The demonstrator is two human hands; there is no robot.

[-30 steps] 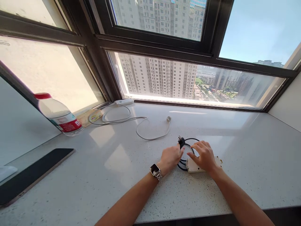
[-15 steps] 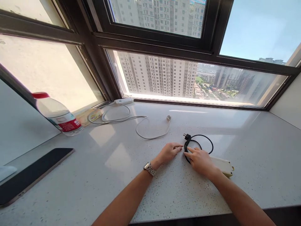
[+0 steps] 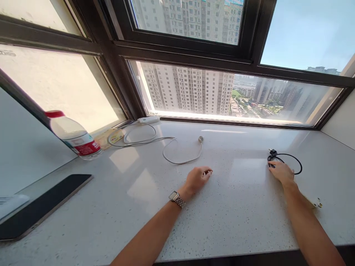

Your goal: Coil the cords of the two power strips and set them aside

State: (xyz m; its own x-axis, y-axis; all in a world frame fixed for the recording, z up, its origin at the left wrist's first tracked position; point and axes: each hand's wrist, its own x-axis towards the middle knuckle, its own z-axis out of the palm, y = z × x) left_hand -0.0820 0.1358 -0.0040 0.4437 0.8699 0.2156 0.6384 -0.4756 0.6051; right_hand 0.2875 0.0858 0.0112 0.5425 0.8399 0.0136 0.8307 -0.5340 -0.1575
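My right hand (image 3: 280, 172) lies on a coiled black power cable (image 3: 294, 159) at the right of the white speckled counter (image 3: 238, 207), fingers curled over the cable next to its black plug (image 3: 272, 152). A cream power strip (image 3: 316, 201) shows only as a corner behind my right forearm. Near the middle of the counter rests my left hand (image 3: 197, 177), a metal watch (image 3: 176, 199) on its wrist, fingers loosely curled and nothing in them.
A white cable (image 3: 177, 155) with a round end loops across the back of the counter to a white adapter (image 3: 149, 119) by the window. A water bottle with a red cap (image 3: 73, 136) stands at the left. A dark laptop (image 3: 36, 207) lies front left.
My right hand has slid the black cable and power strip from the middle of the counter to the right. My left hand let go of the plug and stayed near the middle.
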